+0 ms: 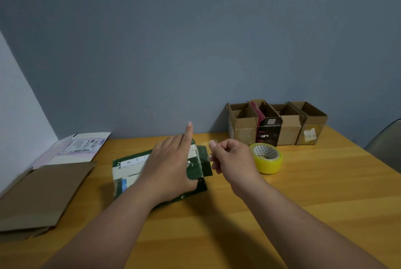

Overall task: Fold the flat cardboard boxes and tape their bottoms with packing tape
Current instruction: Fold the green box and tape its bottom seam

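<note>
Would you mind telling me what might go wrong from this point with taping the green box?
The clear tape strip pinched in the right hand could curl and stick to itself. The flat left hand alone holds the dark green cardboard box closed; its flaps may spring open.

Open bench (249, 214) in front; blocked right by tape roll (266, 158), behind by row of folded boxes (277, 123), left by flat cardboard (43, 192).
</note>
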